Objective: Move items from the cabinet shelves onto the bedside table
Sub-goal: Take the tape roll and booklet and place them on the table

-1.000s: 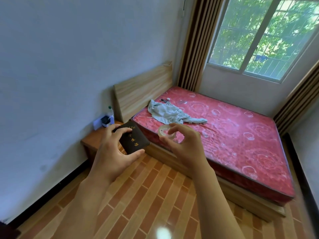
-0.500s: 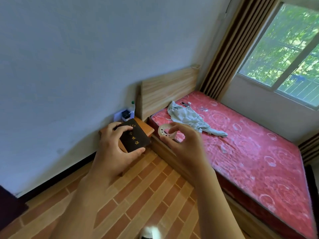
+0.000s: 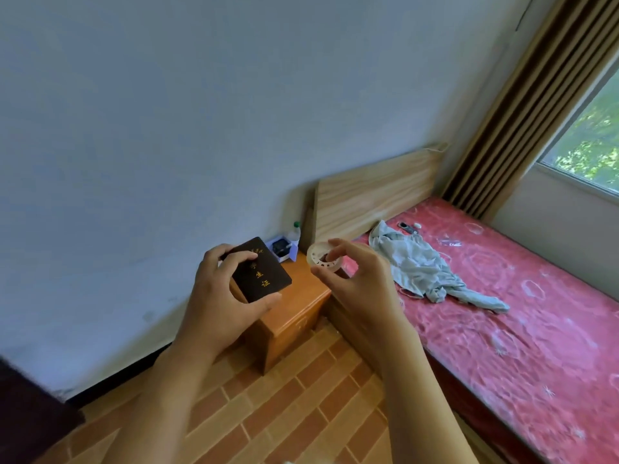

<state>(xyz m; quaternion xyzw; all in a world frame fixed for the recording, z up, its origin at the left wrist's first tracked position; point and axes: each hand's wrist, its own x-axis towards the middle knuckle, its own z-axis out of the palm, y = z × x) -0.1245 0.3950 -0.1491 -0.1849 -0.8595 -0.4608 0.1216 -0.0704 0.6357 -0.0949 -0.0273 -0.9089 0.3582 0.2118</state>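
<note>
left hand [image 3: 219, 296] grips dark booklet [image 3: 263, 274]; right hand [image 3: 360, 283] pinches tape roll [image 3: 322, 257].

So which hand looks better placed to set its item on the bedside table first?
Probably the left hand: its dark booklet appears over the bedside table, while the right hand holds the tape roll nearer the bed edge.

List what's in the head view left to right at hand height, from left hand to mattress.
left hand → dark booklet → tape roll → right hand → grey cloth → red mattress. The bedside table sits behind the hands, so I left it out.
</note>
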